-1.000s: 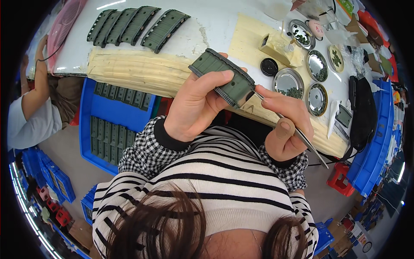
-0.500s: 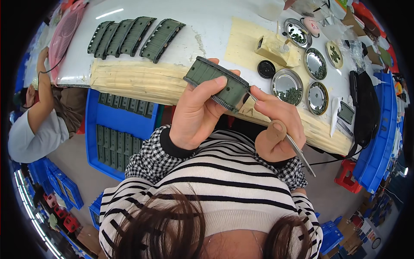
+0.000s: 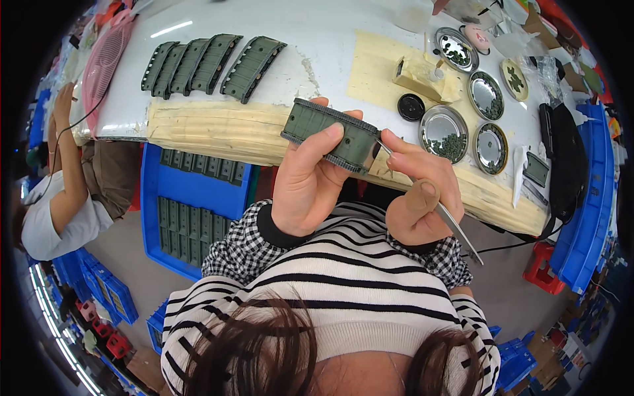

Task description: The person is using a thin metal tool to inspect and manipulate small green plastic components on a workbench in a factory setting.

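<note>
L hand point(image 3: 300, 178) grips curved grn plastic part point(image 3: 357, 142), fingers curled; R hand point(image 3: 430, 177) pinches metal tweezers point(image 3: 456, 229) nr part's R end.

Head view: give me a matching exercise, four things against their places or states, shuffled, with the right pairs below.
1. Left hand
2. Right hand
3. Blue tray
4. Round metal dishes

A. holding metal tweezers
B. on the right of the white table
C. gripping a curved green part
D. below the table's edge, at left

Pairs: 1-C, 2-A, 3-D, 4-B
</note>
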`<state>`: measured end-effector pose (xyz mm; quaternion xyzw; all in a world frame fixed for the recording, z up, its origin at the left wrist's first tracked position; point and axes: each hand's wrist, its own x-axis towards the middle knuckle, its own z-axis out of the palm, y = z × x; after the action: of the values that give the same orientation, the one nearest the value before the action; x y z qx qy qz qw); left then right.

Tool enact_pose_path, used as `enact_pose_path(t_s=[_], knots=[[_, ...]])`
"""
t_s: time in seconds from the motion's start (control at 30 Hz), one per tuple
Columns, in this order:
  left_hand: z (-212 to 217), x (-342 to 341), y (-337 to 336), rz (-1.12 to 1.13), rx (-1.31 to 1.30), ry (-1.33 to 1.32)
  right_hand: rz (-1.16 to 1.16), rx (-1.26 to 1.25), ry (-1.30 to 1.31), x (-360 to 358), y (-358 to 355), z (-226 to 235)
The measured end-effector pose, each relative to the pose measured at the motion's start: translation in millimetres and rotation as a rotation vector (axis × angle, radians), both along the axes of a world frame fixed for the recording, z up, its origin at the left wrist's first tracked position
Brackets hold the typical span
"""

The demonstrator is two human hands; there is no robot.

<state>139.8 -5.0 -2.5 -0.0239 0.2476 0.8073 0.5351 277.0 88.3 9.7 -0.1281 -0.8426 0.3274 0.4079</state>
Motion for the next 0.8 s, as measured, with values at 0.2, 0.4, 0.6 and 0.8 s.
enact_pose_path(t_s=[0.2,0.4,0.6,0.8], knots=[[-0.3,-1.3,0.0,-0.009,-0.011,0.001,0.064,0.025,0.022,-0.2,4.7,1.7],[1.5,-3.6,1.3,-0.025,-0.017,0.008,0.103,0.021,0.010,2.4,7.4,6.3],[0.3,-3.8,-0.1,-0.029,-0.009,0.002,-0.021,0.022,0.026,-4.9,-0.9,5.9],[1.6,-4.8,0.0,-0.047,-0.011,-0.005,0.106,0.020,0.034,3.4,8.0,2.9]])
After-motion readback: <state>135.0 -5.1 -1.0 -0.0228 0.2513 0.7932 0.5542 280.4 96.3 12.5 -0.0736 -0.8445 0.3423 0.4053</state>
